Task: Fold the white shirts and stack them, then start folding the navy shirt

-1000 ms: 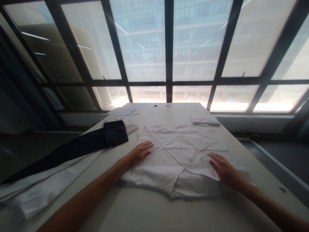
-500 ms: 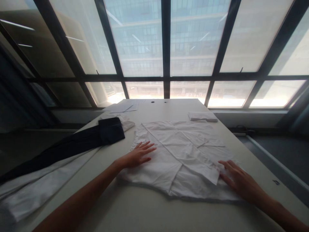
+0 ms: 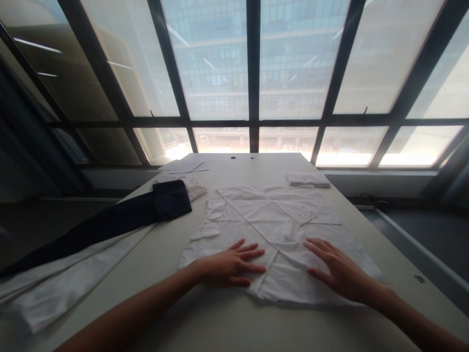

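A white cloth garment (image 3: pixel 252 215) lies spread on the table before me, with creases and overlapping folded layers; its exact kind I cannot tell. My left hand (image 3: pixel 232 264) rests flat on its near left part, fingers spread and palm down. On its near right part is my right hand (image 3: pixel 333 266), fingers extended and thumb apart, touching or just over the cloth. Neither hand grips anything. Parts of the garment's near edge are hidden under my left hand and right forearm.
To the left, a dark navy garment (image 3: pixel 170 200) lies over white cloth (image 3: pixel 80 278) reaching the table's left side. Papers (image 3: pixel 185 165) sit at the far left, and a folded white cloth (image 3: pixel 308 179) at the far right. Windows stand behind the white table (image 3: pixel 242 168).
My left hand has slid right and nearer to me over the cloth. My right hand has moved left. The folded corner that stuck out beside my right hand now lies flat or is covered.
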A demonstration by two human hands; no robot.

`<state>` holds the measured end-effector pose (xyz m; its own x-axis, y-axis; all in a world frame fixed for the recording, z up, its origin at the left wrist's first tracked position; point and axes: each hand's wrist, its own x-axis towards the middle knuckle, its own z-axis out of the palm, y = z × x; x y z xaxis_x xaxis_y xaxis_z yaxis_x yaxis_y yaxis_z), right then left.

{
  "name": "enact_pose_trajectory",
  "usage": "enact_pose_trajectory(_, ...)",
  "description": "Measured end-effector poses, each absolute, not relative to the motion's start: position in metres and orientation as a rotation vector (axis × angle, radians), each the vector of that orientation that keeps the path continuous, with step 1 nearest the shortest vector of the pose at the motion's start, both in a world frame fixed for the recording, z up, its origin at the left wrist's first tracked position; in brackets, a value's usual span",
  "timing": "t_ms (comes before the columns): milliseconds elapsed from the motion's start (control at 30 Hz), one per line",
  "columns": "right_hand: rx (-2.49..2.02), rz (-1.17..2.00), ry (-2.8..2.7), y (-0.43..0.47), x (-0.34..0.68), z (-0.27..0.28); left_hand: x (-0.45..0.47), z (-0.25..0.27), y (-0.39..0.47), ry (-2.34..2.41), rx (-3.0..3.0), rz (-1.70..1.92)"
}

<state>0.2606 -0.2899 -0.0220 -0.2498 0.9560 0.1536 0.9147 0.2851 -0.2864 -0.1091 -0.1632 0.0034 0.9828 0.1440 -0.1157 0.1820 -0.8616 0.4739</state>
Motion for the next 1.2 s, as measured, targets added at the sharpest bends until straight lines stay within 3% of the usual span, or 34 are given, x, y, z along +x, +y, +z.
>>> enact_pose_trajectory(333, -1.943, 0.261, -2.508, -0.275, 0.243, 0.009, -0.106, -0.021, -0.147, 0.405, 2.703, 0.261)
enact_pose_trajectory(500, -1.949, 0.731, -2.555, -0.175, 0.248, 0.077, -0.105, -0.023, -0.149, 0.384, 2.705, 0.32)
enact_pose_trajectory(700, -1.621, 0.012, -1.84, -0.031, 0.201, 0.165, -0.107, -0.023, -0.149, 0.396, 2.678, 0.335)
enact_pose_trajectory(867, -1.267, -0.207, -1.692, 0.001, 0.189, 0.136, -0.109, -0.027, -0.148, 0.39, 2.661, 0.343)
enact_pose_trajectory(1200, -1.775, 0.069, -2.201, -0.033, 0.228, 0.055, -0.107, -0.025, -0.149, 0.394, 2.652, 0.328)
